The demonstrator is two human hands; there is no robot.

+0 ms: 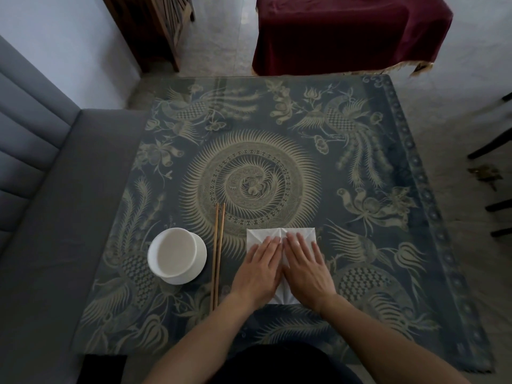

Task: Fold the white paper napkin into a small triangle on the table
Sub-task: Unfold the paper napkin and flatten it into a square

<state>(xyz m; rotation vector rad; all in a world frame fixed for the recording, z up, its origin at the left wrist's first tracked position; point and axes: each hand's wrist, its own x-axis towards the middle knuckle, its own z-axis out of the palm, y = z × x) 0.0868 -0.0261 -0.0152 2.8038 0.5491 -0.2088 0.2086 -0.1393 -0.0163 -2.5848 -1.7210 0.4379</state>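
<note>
The white paper napkin (279, 234) lies flat near the front of the table (277, 120), which has a dark blue cloth with a pale phoenix pattern. Its far edge is straight, and creases run from the centre. My left hand (259, 268) and my right hand (304, 268) lie palm down on it, side by side, fingers together and pointing away from me. The hands cover most of the napkin; only its far strip and a small piece near my wrists show.
A white bowl (177, 254) stands left of the napkin. A pair of wooden chopsticks (217, 256) lies between the bowl and my left hand. A grey sofa (41, 189) runs along the left. A maroon-draped table (346, 31) stands beyond the far edge.
</note>
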